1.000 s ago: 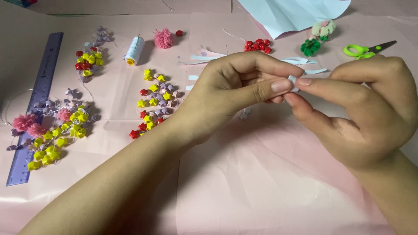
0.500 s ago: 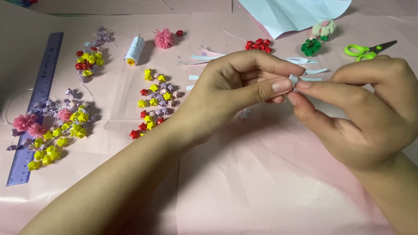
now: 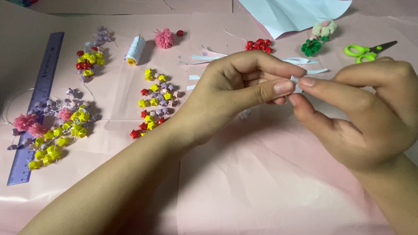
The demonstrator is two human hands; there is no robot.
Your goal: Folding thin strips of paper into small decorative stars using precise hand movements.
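Centre right of the frame: one small pale paper piece (image 3: 295,81) is pinched between the fingertips of the left hand (image 3: 235,93) and the right hand (image 3: 370,113), above the pink tabletop (image 3: 261,182). Both hands grasp it; most of it is hidden.

Counted items: one purple ruler (image 3: 38,102) at left, one thread spool (image 3: 135,50) at upper left, one green scissors (image 3: 365,50) at upper right, and three clusters of small folded paper stars (image 3: 154,102), too many to count.
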